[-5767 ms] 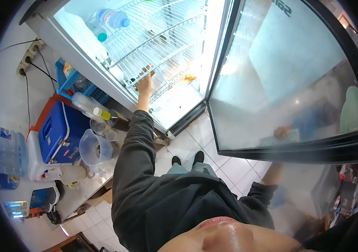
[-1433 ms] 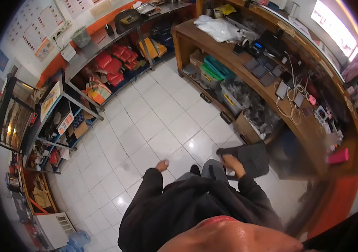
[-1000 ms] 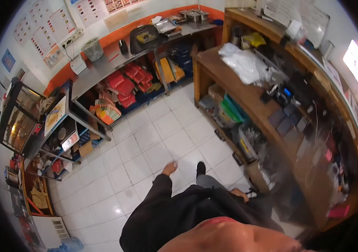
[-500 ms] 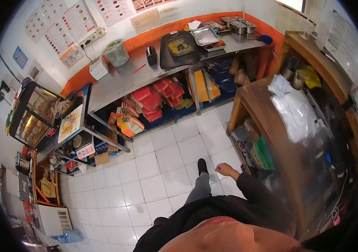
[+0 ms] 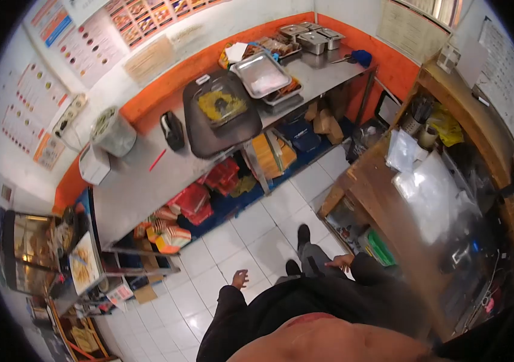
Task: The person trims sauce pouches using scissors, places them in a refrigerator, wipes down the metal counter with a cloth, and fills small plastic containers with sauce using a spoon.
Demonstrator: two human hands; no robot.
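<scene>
My left hand [image 5: 240, 279] hangs over the tiled floor with its fingers loosely apart, holding nothing. My right hand [image 5: 341, 262] is low beside my leg, near the wooden counter's open shelf. Its fingers point left, and nothing is in them. Ahead, on the steel table [image 5: 130, 190], lies a dark tray [image 5: 193, 130] bearing a clear-lidded container [image 5: 223, 107] of yellow food. Beside it are a metal tray [image 5: 261, 73] and several lidded steel pans [image 5: 312, 42]. Both hands are well apart from these.
A wooden counter [image 5: 377, 187] with plastic bags [image 5: 428, 190] stands at my right. Red packages [image 5: 190, 205] and a yellow stack [image 5: 272, 155] fill the shelf under the steel table. A glass food warmer [image 5: 28, 247] is at the left. White tiled floor [image 5: 233, 241] lies between.
I have moved forward and the view has turned, so the steel table is closer. My left hand has come into view, and my right hand has swung back towards my body.
</scene>
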